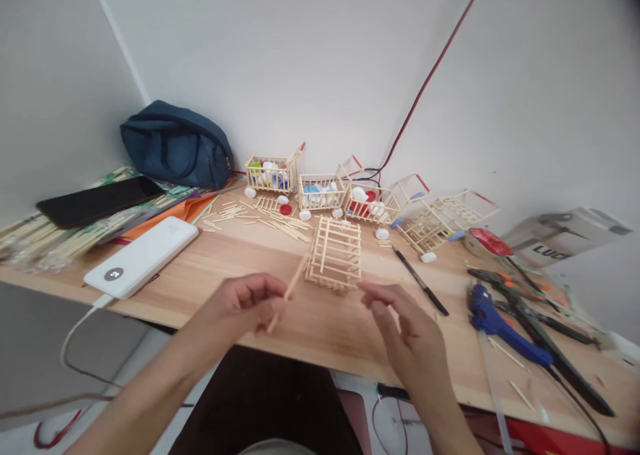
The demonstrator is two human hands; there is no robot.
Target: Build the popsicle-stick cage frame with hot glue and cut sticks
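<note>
My left hand (pixel 253 303) pinches a thin wooden stick (pixel 295 278), which slants up and to the right, close to the left side of a small basket-like frame. That frame (pixel 334 248), built from thin wooden sticks, lies on the wooden table (pixel 225 262). Just off its lower right corner is my right hand (pixel 405 322), fingers curled with thumb and forefinger near each other. Blur hides whether anything small is between them. Behind the frame, loose sticks (pixel 287 227) are scattered on the tabletop.
Several miniature stick carts (pixel 320 192) stand along the wall. At left are a power bank (pixel 143 255), a phone (pixel 100 198) and a blue pouch (pixel 175 145). To the right lie a black pen (pixel 420 280), a blue glue gun (pixel 505 328) and a red-topped container (pixel 487 242).
</note>
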